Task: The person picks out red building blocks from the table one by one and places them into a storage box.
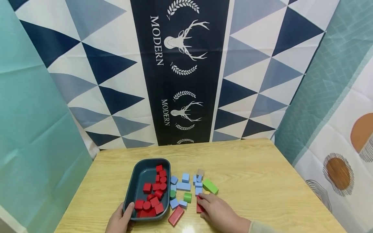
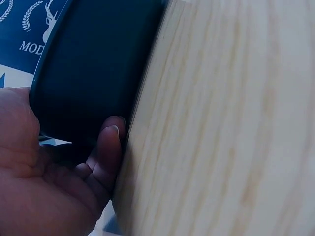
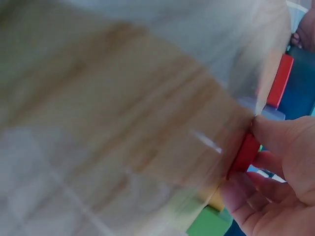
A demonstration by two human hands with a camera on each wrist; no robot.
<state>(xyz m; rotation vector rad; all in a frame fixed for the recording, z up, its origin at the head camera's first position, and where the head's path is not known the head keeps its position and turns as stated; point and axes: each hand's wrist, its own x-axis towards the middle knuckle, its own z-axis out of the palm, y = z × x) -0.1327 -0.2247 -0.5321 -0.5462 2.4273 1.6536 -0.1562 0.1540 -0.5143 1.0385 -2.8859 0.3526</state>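
Note:
A dark teal tray [image 1: 140,177] holding several red blocks [image 1: 147,188] sits on the table's left side. My left hand [image 1: 118,220] grips its near left corner, thumb over the rim; in the left wrist view the fingers curl against the tray's outer side [image 2: 98,69]. To the right, my right hand [image 1: 218,209] pinches a red rectangular block [image 1: 199,207] at the table surface; the right wrist view shows that block [image 3: 244,156] between thumb and fingers. A second red rectangular block [image 1: 176,216] lies between tray and right hand, touched by neither.
Blue blocks [image 1: 183,186] lie scattered right of the tray. Among them are green cylinders [image 1: 187,197], a long green block [image 1: 210,186] and a tan block [image 1: 200,173]. Something yellow [image 1: 207,192] shows partly behind the right hand. A patterned curtain [image 1: 183,74] hangs behind the wooden table [image 1: 247,174].

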